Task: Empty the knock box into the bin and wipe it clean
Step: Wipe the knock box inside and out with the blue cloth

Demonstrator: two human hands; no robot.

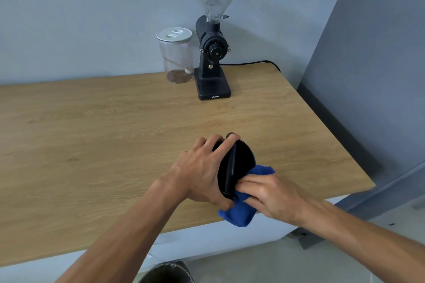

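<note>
The round black knock box point(241, 161) is tilted on its side above the wooden table point(103, 145), its opening and knock bar facing right. My left hand point(202, 172) grips its body from the left, fingers over the rim. My right hand point(269, 195) presses a blue cloth point(239, 212) into the lower part of the opening; the cloth hangs out below and bulges out on the right. At the bottom edge, below the table's front, part of a dark bin point(167, 273) shows.
A black coffee grinder point(212, 53) with a clear hopper stands at the back of the table, its cable running right. A glass jar point(176, 55) with a white lid sits to its left. A grey wall panel rises on the right.
</note>
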